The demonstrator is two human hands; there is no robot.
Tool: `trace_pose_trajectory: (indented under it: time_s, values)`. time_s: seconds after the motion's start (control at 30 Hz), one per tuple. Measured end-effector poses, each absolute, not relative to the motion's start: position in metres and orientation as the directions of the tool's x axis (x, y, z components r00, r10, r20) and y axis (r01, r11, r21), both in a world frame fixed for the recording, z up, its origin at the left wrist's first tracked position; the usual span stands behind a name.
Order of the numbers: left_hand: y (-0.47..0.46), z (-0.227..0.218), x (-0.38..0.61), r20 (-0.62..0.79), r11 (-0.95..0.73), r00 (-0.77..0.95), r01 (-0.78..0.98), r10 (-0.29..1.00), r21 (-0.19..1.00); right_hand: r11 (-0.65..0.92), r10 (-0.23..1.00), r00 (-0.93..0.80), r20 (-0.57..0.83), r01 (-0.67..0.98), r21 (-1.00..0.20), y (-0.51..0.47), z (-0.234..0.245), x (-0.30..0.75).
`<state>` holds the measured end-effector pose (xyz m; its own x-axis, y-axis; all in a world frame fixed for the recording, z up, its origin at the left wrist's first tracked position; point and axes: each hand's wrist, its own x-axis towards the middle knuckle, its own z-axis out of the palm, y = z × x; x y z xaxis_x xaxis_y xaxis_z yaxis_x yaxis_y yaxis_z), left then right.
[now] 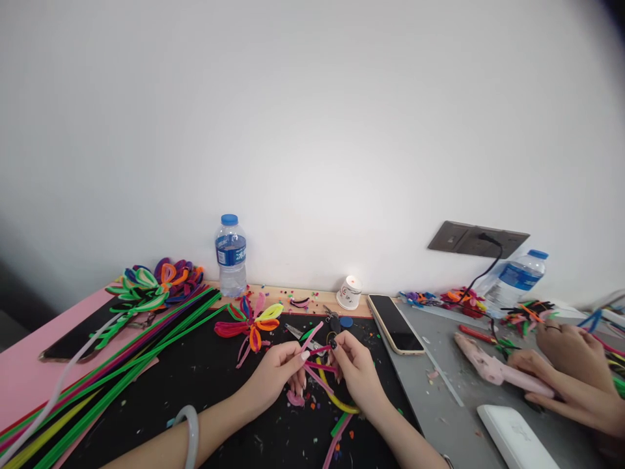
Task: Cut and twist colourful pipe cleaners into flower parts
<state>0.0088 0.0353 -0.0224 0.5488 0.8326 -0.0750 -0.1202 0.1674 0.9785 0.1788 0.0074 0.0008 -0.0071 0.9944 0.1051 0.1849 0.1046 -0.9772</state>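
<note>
Over the black mat, my left hand pinches a magenta pipe cleaner between thumb and finger. My right hand grips the other end, so a short stretch spans both hands. Light pink pipe cleaners cross below it, and a yellow pipe cleaner curves beside my right hand. Which of these my curled fingers also hold, I cannot tell. Just behind the hands lie scissors, partly covered. To the left rests a multicoloured pipe-cleaner flower with looped petals.
Long green pipe cleaners and looped flowers fill the left side. At the back stand a water bottle and paper cup. A phone lies right; beyond it another person's hands work near a pink glue gun.
</note>
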Motion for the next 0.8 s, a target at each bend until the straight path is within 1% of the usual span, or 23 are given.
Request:
trace_pose_trajectory:
  time_s: [0.1, 0.2, 0.33, 0.4, 0.47, 0.57, 0.8]
  values:
    - [0.0363, -0.0201, 0.0086, -0.080, 0.182, 0.537, -0.140, 0.840, 0.973, 0.063, 0.998, -0.033, 0.061, 0.066, -0.996, 0.0088, 0.0013, 0.1781]
    - [0.0368, -0.0171, 0.0083, -0.096, 0.213, 0.537, -0.160, 0.838, 0.964, -0.022, 0.998, -0.066, -0.017, -0.076, -0.997, 0.0098, 0.0027, 0.1770]
    - [0.0369, -0.0145, 0.0083, -0.117, 0.245, 0.535, -0.175, 0.836, 0.954, -0.121, 0.989, -0.121, -0.090, -0.273, -0.954, 0.0094, 0.0057, 0.1753]
    - [0.0369, -0.0141, 0.0082, -0.117, 0.250, 0.537, -0.182, 0.835, 0.951, -0.155, 0.983, -0.150, -0.110, -0.329, -0.932, 0.0088, 0.0069, 0.1748]
    - [0.0371, -0.0138, 0.0079, -0.118, 0.251, 0.536, -0.183, 0.836, 0.950, -0.170, 0.979, -0.164, -0.119, -0.341, -0.925, 0.0084, 0.0073, 0.1747]
    - [0.0376, -0.0130, 0.0073, -0.105, 0.238, 0.517, -0.199, 0.850, 0.951, -0.138, 0.984, -0.148, -0.095, -0.312, -0.940, 0.0088, 0.0062, 0.1755]
    - [0.0384, -0.0144, 0.0057, -0.094, 0.246, 0.462, -0.281, 0.882, 0.928, -0.049, 0.993, -0.114, -0.038, -0.100, -0.994, 0.0079, -0.0005, 0.1738]
